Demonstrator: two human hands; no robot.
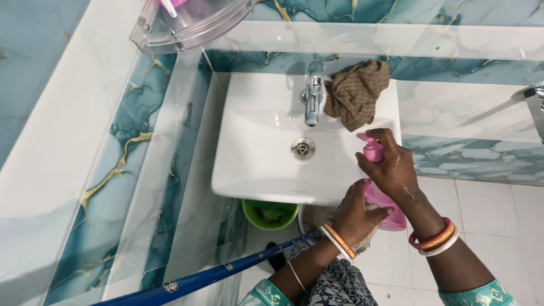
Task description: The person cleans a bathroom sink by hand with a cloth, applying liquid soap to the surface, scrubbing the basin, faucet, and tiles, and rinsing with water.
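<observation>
Gripping a pink pump bottle (381, 199) at the white sink's (255, 164) front right corner, the left hand (354, 214) clasps its body while the right hand (391, 167) closes over its pump.

1. the right hand (391, 167) rests wet on top of a pink pump bottle (378, 187), fingers over the pump head.
2. the left hand (354, 212) wraps the bottle's lower body from the side.
3. both are at the front right corner of the white sink (255, 164).
4. a chrome tap (313, 93) stands at the sink's back edge, with a brown cloth (357, 93) bunched just beside it.
5. a green bucket (270, 213) sits on the floor under the sink's front edge.
6. a blue pole (209, 277) slants below the left wrist.
</observation>
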